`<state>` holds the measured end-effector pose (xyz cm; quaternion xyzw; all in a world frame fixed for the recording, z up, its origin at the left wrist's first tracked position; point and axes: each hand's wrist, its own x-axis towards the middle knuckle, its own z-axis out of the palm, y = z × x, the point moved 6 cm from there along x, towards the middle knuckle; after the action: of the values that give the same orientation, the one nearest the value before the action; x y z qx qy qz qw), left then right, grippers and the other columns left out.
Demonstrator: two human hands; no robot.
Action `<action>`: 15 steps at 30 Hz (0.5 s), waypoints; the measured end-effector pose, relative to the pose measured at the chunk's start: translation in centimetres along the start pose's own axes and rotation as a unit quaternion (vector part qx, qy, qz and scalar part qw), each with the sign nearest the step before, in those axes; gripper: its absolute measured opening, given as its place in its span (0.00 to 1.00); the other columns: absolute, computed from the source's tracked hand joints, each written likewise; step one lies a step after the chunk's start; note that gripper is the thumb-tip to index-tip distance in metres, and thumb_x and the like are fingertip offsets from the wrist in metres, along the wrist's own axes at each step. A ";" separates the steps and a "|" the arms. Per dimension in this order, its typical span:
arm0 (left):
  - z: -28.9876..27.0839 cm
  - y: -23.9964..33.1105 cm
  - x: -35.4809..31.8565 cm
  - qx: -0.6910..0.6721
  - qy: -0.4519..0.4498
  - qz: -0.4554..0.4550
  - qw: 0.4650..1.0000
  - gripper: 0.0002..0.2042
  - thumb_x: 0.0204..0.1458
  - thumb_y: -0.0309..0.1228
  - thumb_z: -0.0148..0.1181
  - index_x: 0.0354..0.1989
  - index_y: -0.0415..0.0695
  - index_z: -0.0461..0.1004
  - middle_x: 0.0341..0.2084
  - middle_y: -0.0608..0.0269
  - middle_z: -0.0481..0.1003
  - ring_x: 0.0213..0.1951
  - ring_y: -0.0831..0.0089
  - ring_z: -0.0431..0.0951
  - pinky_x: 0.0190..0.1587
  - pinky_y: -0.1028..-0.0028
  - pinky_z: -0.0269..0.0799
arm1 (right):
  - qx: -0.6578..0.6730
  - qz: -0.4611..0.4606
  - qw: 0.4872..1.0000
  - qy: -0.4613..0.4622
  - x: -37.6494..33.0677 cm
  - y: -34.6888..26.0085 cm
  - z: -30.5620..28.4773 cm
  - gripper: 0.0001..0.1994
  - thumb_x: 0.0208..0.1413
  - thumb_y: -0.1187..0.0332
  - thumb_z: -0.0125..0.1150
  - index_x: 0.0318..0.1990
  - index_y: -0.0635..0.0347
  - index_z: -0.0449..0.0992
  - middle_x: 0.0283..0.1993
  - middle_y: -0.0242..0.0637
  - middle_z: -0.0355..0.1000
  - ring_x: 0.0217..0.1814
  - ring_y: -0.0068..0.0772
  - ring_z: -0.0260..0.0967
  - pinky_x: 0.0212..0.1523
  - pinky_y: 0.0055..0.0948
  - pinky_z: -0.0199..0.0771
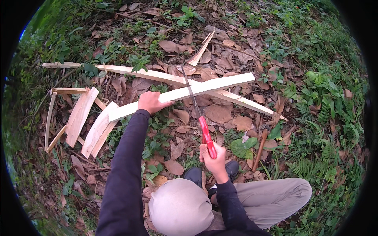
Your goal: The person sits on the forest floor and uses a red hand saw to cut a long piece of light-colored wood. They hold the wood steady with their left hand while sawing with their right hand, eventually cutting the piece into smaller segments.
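A pale wooden plank [232, 81] slants across the middle, its left end over a small wooden frame and its right part crossing a longer strip of wood [130, 71]. My left hand [151, 102] is closed on the plank left of its middle, with the thumb along the near side. In my right hand [214, 157] is a handsaw [207, 135] by its red handle. The saw's thin dark blade lies across the plank, to the right of my left hand, and its tip points away from me. How deep the blade sits in the wood I cannot tell.
The small frame of boards and slats [80, 116] lies at left. Beyond the plank is a splintered offcut [202, 49]. A wooden-handled hammer [260, 149] rests right of my shoes [232, 169]. Dry leaves [218, 113] and green plants [327, 153] cover the ground. My bent knees [181, 207] are close below.
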<state>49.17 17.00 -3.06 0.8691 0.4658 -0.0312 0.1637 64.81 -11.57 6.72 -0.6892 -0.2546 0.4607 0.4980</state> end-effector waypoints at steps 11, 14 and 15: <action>0.2 0.0 0.0 0.008 0.001 -0.007 1.000 0.41 0.42 0.76 0.54 0.26 0.40 0.82 0.23 0.49 0.80 0.30 0.52 0.82 0.37 0.57 0.78 | -0.073 -0.108 0.990 0.059 3.3 -1.3 0.7 0.18 0.59 0.71 0.62 0.18 0.62 0.67 0.13 0.28 0.59 0.16 0.15 0.53 0.18 0.28 0.51; 0.3 -0.6 -0.3 0.014 0.026 0.006 1.000 0.40 0.42 0.75 0.55 0.26 0.41 0.82 0.24 0.50 0.81 0.30 0.52 0.83 0.37 0.57 0.78 | -0.077 -0.114 0.989 0.056 -1.7 -0.4 -1.2 0.16 0.59 0.73 0.62 0.19 0.63 0.68 0.14 0.24 0.58 0.18 0.12 0.54 0.18 0.26 0.52; -0.1 0.4 -0.1 0.009 0.011 0.005 1.000 0.40 0.43 0.75 0.55 0.27 0.41 0.82 0.24 0.49 0.81 0.31 0.53 0.83 0.38 0.57 0.78 | -0.081 -0.096 0.989 0.075 -4.1 0.5 -2.4 0.14 0.58 0.74 0.61 0.20 0.63 0.69 0.14 0.23 0.59 0.18 0.12 0.55 0.18 0.26 0.53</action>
<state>49.43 16.75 -2.81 0.8731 0.4631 -0.0254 0.1506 65.02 -16.16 8.02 -0.7324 -0.3177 0.3356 0.5000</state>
